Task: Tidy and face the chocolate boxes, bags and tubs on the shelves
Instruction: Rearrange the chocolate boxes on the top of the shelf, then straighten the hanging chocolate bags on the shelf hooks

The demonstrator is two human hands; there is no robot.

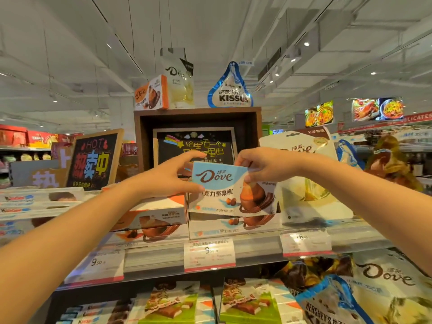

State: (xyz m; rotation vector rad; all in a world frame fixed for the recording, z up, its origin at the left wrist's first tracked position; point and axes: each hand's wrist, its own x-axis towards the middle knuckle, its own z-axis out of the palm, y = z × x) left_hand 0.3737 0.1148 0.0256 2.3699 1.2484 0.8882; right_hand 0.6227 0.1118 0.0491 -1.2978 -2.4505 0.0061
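The shelf [257, 247] carries stacked Dove boxes, with white Dove bags [304, 183] to their right. Above the middle stack, a blue-and-white Dove box [224, 190] stands tilted, face forward. The left hand [168, 176] pinches its left edge between thumb and fingers; the right hand [264, 163] pinches its top right corner

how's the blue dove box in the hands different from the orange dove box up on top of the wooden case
The blue Dove box is gripped at its upper corners by the left hand and right hand; the orange Dove box stands untouched. Blue sits low at shelf level, orange high beside a white pouch. Both show the Dove logo facing out.
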